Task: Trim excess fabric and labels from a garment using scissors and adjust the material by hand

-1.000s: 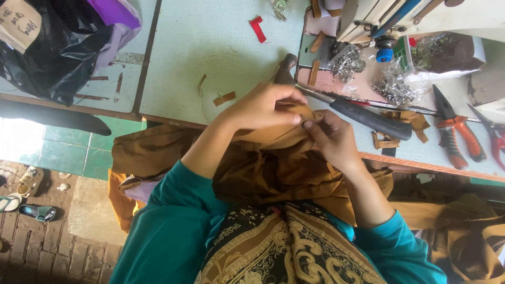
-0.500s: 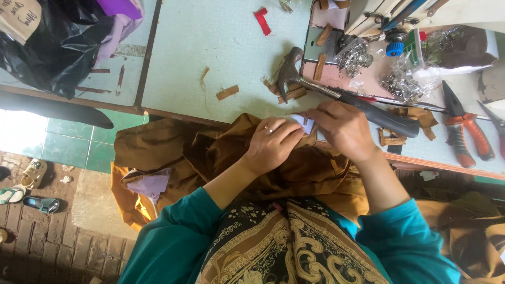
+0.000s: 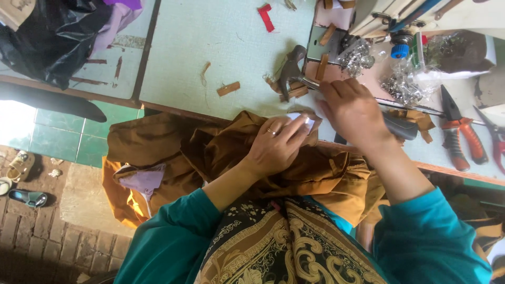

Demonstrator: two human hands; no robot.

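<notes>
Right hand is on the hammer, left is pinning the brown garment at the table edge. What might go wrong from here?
1. The left hand presses the brown garment close beside the hammer that the right hand reaches over; a swing may catch those fingers.
2. Much of the garment hangs off the table edge, so it may slide.
3. The pliers lie near the right forearm and could be knocked.

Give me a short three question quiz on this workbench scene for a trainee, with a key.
1. True or false: the left hand presses on the brown garment.
2. Which tool does the right hand reach over? A) hammer B) orange-handled pliers C) saw
3. Fill in: the small red scrap lies on the ___ table.

Key: 1 true; 2 A; 3 pale green.
</notes>
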